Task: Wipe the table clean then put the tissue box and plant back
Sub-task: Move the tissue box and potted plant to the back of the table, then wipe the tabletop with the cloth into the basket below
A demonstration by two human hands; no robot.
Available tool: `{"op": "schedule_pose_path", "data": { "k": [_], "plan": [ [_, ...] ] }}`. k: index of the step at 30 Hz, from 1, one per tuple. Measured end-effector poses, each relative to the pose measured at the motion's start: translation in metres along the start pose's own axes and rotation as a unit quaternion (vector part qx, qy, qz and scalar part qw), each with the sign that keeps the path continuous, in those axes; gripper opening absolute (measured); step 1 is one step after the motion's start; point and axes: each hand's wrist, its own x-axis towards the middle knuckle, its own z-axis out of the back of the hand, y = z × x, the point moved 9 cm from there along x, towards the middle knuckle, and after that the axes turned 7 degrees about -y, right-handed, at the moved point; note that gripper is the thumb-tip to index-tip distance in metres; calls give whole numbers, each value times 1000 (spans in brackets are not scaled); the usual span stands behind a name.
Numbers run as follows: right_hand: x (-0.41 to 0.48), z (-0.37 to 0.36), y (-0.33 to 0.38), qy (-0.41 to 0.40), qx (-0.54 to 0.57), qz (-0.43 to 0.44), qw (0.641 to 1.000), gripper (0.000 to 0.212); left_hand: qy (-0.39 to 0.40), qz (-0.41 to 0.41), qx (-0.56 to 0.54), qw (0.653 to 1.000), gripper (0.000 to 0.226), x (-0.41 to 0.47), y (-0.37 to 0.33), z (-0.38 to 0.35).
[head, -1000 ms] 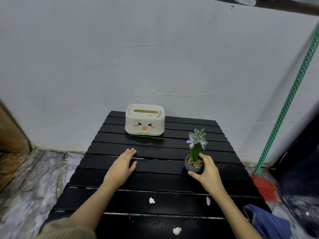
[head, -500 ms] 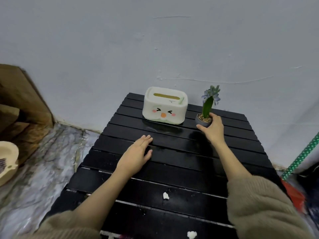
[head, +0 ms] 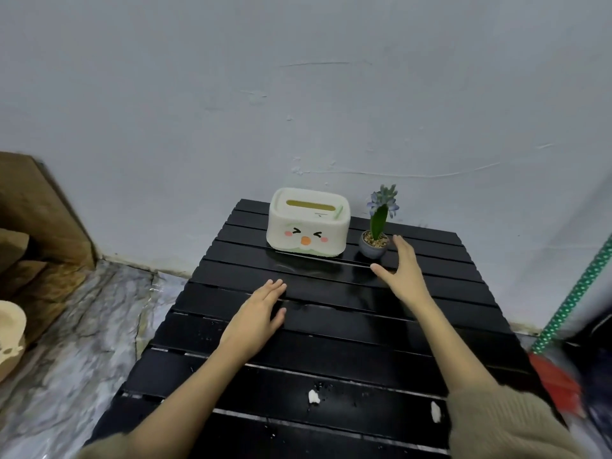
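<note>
both hands are empty: the right hand [head: 402, 274] hangs spread just beside the small grey potted plant [head: 376, 231], the left hand [head: 260, 314] lies flat on the black slatted table [head: 430, 326]. the plant stands right of the cream tissue box with a face [head: 308, 225] at the far edge, so putting back looks done. white scraps [head: 313, 396] near the front suggest more wiping next.

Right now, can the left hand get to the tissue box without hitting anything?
Probably yes. The left hand lies flat on the black table, and only bare slats lie between it and the tissue box. The plant stands to the box's right, beside the open right hand, clear of that path.

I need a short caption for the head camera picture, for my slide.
Right hand open beside the potted plant next to the tissue box; left hand flat on the black table.
</note>
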Motion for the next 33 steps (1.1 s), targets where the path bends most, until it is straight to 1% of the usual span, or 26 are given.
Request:
{"op": "schedule_pose_path", "data": {
  "k": [3,7,10,12,16,18,19,20,22,23,24,25,26,28,30,33],
  "plan": [
    [-33,17,4,21,-21,3,1000,72,30,14,-12,999,51,0,-1,1],
    [-78,45,-1,27,-42,-6,999,69,64,10,4,998,55,-3,-13,2],
    [-115,70,-14,31,-65,-17,997,68,63,-5,-2,998,55,-9,-26,4],
    [-137,92,-28,18,-89,-28,996,68,59,-13,-6,998,55,-13,-33,6],
    [-183,140,-64,-14,-174,-75,982,68,44,-32,-7,999,54,-25,-42,15],
    [-209,161,-79,-30,-194,-104,975,68,44,-29,-12,999,54,-34,-44,19],
    [-222,169,-85,-33,-193,-117,974,70,46,-29,-12,998,54,-38,-44,21],
    [-235,173,-92,-20,-191,-139,971,76,46,-30,-11,998,54,-43,-44,23],
    [-258,170,-105,25,-192,-163,967,104,46,-29,-9,999,54,-51,-43,28],
    [-267,166,-111,43,-188,-167,967,111,45,-26,-9,999,54,-55,-42,32],
    [-272,163,-115,49,-186,-167,967,104,45,-23,-10,999,54,-59,-41,35],
    [-273,162,-118,41,-187,-165,967,88,44,-20,-9,999,54,-64,-40,39],
    [-273,162,-119,24,-193,-162,967,72,42,-16,-10,999,54,-68,-38,42],
    [-266,162,-120,-20,-218,-153,964,54,37,-7,-10,999,54,-77,-36,51],
    [-259,160,-121,-64,-245,-154,955,47,30,-7,-6,1000,54,-86,-35,59],
    [-248,153,-113,-108,-262,-163,945,43,18,-7,-8,1000,53,-101,-34,69]
  ]
}}
